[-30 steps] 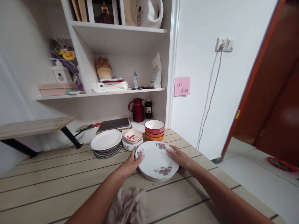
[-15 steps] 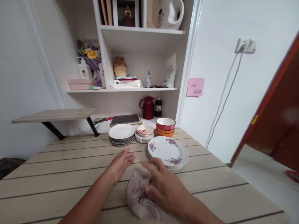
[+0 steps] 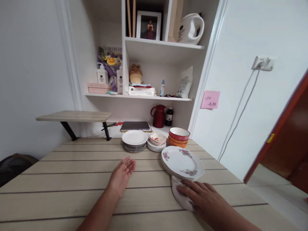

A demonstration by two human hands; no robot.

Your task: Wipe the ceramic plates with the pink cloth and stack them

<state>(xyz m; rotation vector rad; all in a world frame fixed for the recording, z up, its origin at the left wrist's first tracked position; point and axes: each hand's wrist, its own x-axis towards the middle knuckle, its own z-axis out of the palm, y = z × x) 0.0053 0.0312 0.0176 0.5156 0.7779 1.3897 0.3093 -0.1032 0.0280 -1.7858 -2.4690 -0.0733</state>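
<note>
A pale pinkish-grey cloth (image 3: 181, 199) lies on the wooden table, right against the near edge of the flower-patterned plates (image 3: 180, 162). My right hand (image 3: 204, 195) is over this cloth and grips it, pressing it to the tabletop; the palm side is hidden. To the left, my left hand (image 3: 122, 176) is held with its fingers apart and nothing in it. In front of that hand stands a stack of round white plates (image 3: 134, 137). Small square dishes (image 3: 158, 138) rest on little plates beside it. Red and orange bowls (image 3: 178, 136) are stacked behind the flowered plates.
Behind the dishes are a closed laptop (image 3: 136, 126), a dark red jug (image 3: 158, 116) and a dark bottle (image 3: 169, 116). A small raised shelf (image 3: 74, 116) on black legs stands at the back left. White shelving rises above; a wall socket (image 3: 263, 63) with cables is at right.
My right hand has moved right with the cloth, up to the flowered plates. My left hand stays open near the same place on the table. The camera view has shifted.
</note>
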